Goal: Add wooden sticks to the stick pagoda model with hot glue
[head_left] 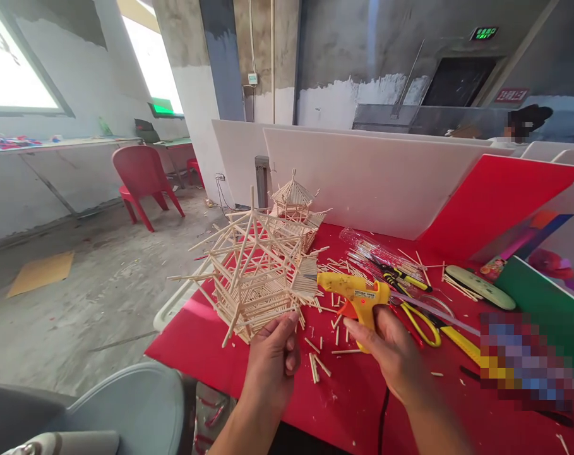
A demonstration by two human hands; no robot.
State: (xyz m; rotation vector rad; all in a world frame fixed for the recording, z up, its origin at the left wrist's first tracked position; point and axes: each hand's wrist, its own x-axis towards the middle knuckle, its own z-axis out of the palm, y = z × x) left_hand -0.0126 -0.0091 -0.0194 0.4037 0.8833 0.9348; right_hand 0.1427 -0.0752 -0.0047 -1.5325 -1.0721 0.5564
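My right hand [386, 341] is wrapped around the handle of a yellow hot glue gun [357, 294] with an orange trigger. Its nozzle points left, towards a slatted part of a wooden stick model [256, 272]; I cannot tell whether they touch. A clear glue stick [433, 313] extends from the gun's back. At the model's front lower edge, my left hand [277, 344] is closed in a pinch, and what sits between thumb and finger is hidden or too small to name. Behind the model stands a pavilion-like part [293, 196] with a pointed roof.
Short cut sticks [317, 366] lie scattered on the red tabletop [211, 344]. Right of the glue gun are yellow-handled scissors [422, 325], pliers [410, 278] and a plastic bag of sticks [367, 249]. White boards [362, 174] stand behind. A grey stool [130, 404] is at lower left.
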